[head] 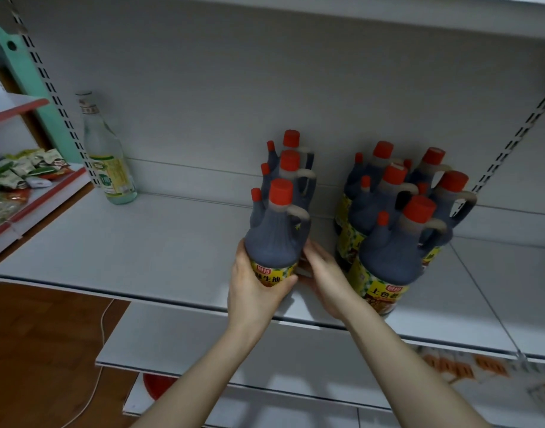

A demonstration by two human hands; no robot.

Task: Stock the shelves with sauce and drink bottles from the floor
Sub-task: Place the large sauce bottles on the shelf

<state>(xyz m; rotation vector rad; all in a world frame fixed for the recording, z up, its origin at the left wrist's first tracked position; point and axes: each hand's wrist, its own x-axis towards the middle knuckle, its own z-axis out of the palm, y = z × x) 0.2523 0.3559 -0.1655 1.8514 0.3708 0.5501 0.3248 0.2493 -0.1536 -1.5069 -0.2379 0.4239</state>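
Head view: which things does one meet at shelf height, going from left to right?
Green snack packets → clear glass bottle with yellow-green label → row of three dark, red-capped plastic sauce jugs, its front jug in the left hand → larger group of such jugs.

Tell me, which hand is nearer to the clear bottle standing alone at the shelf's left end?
Left. The left hand, gripping the front sauce bottle, is well to the right of the clear bottle; the right hand lies farther right still, on that sauce bottle's other side.
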